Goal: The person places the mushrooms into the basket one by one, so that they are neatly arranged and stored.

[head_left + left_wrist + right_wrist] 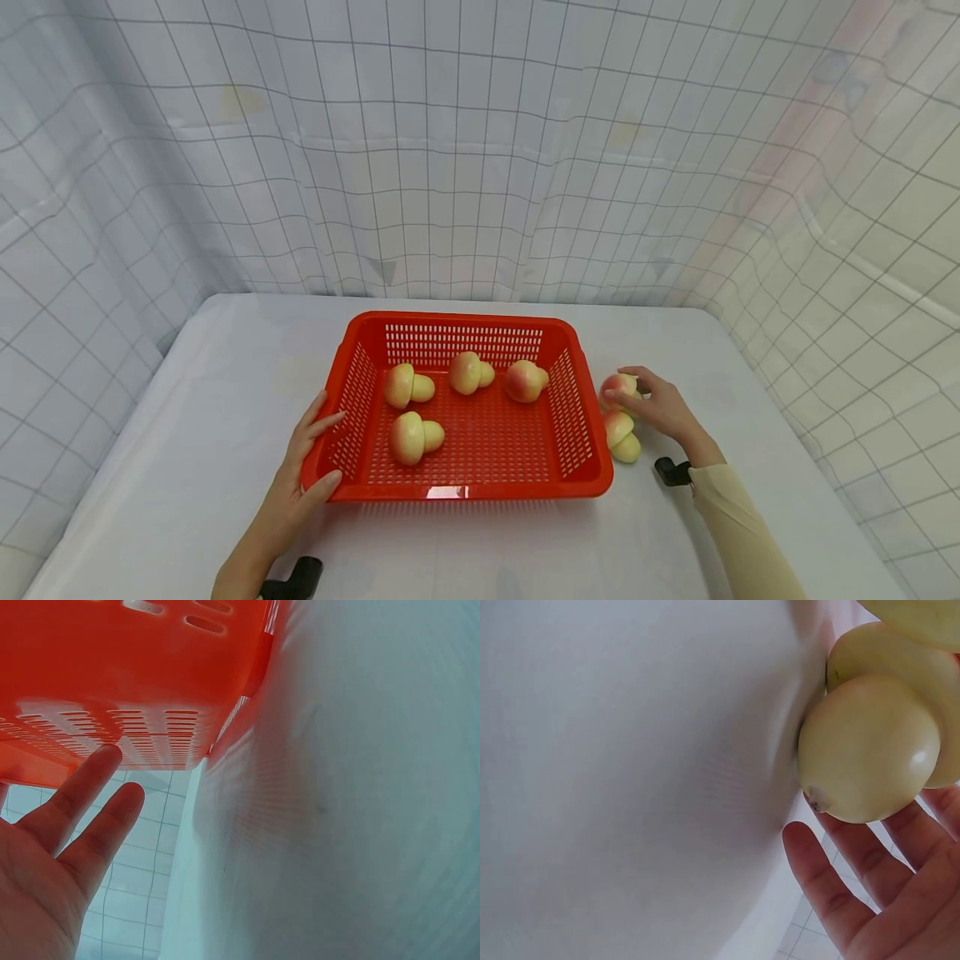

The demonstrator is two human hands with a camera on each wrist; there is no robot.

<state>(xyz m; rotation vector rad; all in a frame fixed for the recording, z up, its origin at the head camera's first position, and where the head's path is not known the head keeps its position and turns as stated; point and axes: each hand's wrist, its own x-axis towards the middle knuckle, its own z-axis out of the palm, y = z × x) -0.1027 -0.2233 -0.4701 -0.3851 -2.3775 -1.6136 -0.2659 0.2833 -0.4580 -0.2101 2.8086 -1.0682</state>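
My left hand (296,475) holds the left rim of a red plastic basket (450,492), thumb and a finger over the edge. In the left wrist view two fingers (101,832) stretch along outside the slotted wall. Several toy mushrooms (408,439) with yellow-red caps and pale stems lie in the basket. Just right of it, my right hand (660,408) grips a toy mushroom (617,386) between thumb and fingers. Another toy mushroom (622,437) lies in front of that one. The right wrist view shows a rounded pale stem (870,750) close above the fingers; the cap is partly hidden.
The basket stands on a table with a white cloth (225,400). White grid-patterned curtains (465,167) hang behind and at both sides. A black wrist device (671,472) sits at my right wrist, and another (296,577) at the left.
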